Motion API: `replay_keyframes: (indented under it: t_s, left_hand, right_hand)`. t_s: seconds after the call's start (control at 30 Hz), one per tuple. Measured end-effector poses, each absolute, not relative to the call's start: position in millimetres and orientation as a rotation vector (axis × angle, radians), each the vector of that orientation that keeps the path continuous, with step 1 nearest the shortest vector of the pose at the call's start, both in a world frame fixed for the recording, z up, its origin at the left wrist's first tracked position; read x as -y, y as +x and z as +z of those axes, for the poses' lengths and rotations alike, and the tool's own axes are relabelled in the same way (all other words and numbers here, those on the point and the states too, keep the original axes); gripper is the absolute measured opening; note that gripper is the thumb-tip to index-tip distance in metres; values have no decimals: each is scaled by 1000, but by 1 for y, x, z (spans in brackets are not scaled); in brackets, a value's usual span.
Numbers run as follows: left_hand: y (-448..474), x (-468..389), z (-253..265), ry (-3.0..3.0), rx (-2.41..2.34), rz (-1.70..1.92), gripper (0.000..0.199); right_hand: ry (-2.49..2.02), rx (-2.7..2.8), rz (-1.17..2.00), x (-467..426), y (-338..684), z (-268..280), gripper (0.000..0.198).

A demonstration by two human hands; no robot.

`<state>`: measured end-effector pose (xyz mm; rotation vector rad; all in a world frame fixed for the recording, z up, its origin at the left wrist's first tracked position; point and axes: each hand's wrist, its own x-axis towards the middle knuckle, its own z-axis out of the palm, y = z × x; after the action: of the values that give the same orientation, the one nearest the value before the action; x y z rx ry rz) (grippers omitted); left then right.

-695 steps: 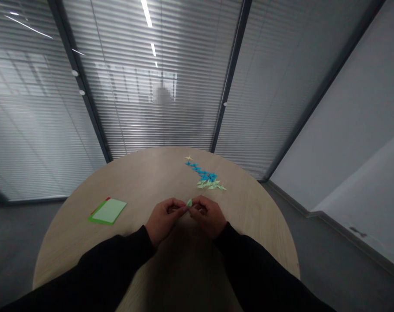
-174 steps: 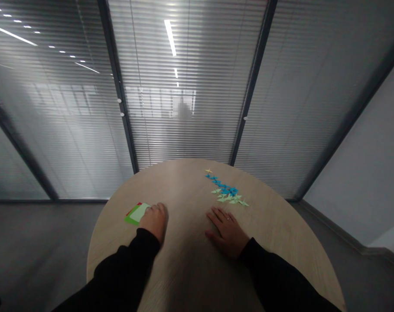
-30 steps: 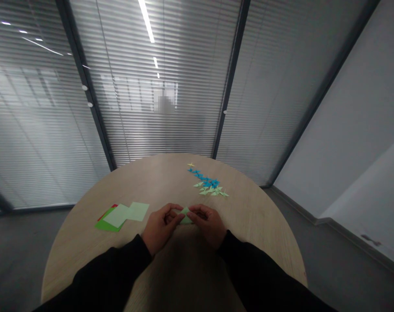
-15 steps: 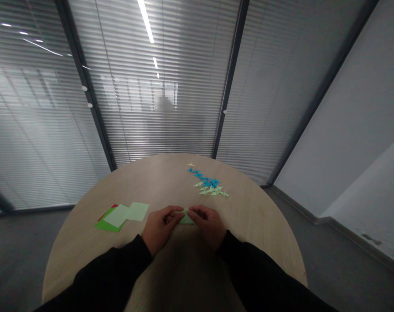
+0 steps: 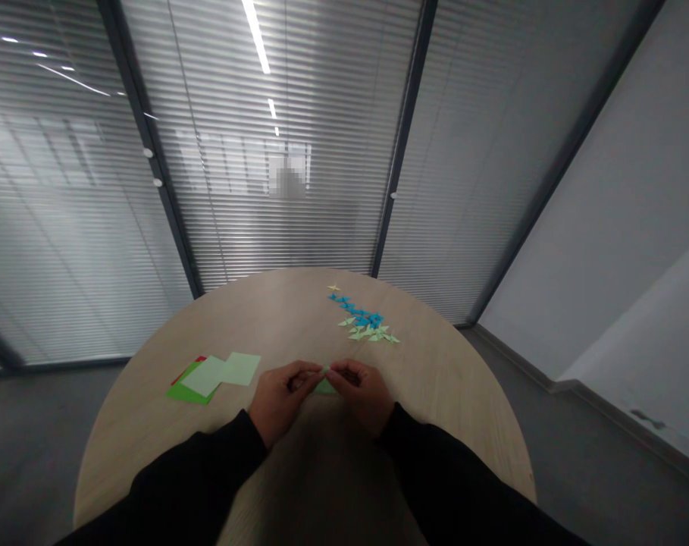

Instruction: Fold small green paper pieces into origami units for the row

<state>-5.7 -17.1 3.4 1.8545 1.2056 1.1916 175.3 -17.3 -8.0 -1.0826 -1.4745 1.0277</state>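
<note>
Between my hands, low over the near part of the table, is a small folded piece of light green paper (image 5: pixel 324 387). My left hand (image 5: pixel 283 396) pinches its left side between thumb and fingers. From the other side my right hand (image 5: pixel 362 393) pinches it too, and the two thumb tips nearly meet at its top. The fingers cover much of the paper, so its exact folds cannot be made out.
The round wooden table (image 5: pixel 435 394) carries light green square sheets (image 5: pixel 242 369) at left, overlapping a bright green sheet (image 5: pixel 188 393) and a red one (image 5: pixel 199 359). Beyond my hands lie several blue folded paper pieces (image 5: pixel 370 319), several pale green ones (image 5: pixel 372 334) and a yellow one (image 5: pixel 333 288).
The fingertips of both hands have drawn slightly closer together over the top of the green paper, and less of it shows. Everything else on the table stays put.
</note>
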Motion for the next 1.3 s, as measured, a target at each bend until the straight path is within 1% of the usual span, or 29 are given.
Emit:
replay_keyframes:
  t_s: [0.13,0.27,0.5,0.57,0.63,0.73,1.0,1.2,1.3]
  left_hand:
    - [-5,17,4,1849,-1172,1159,31]
    - [-3,17,4,1681,-1131,1125,38]
    - [-1,15,4,1452,-1136,1245,31]
    - [1,15,2,1280,-1031,1290,36]
    - [5,15,0,1074,-887,1242,43]
    - [8,17,0,907,-841,1199,33]
    - [5,16,0,925,-865,1322,28]
    - [5,17,3,941,-918,1326,34]
    - [5,18,4,956,-954,1367,33]
  right_hand:
    - [-1071,1436,1031,17,177,-7,29]
    - [-1074,1383,1074,17,178,-2,30]
    - [-1078,1332,1068,18,175,-2,28]
    - [-1071,1305,1081,18,174,-3,27]
    - [-1054,1264,1080,17,174,-5,27]
    - [-1037,1247,1060,16,174,-5,26]
    - [-1085,1373,1066,21,174,4,25]
    - [-1087,1356,1070,20,175,3,25]
    - [-1096,1367,1087,20,174,3,25]
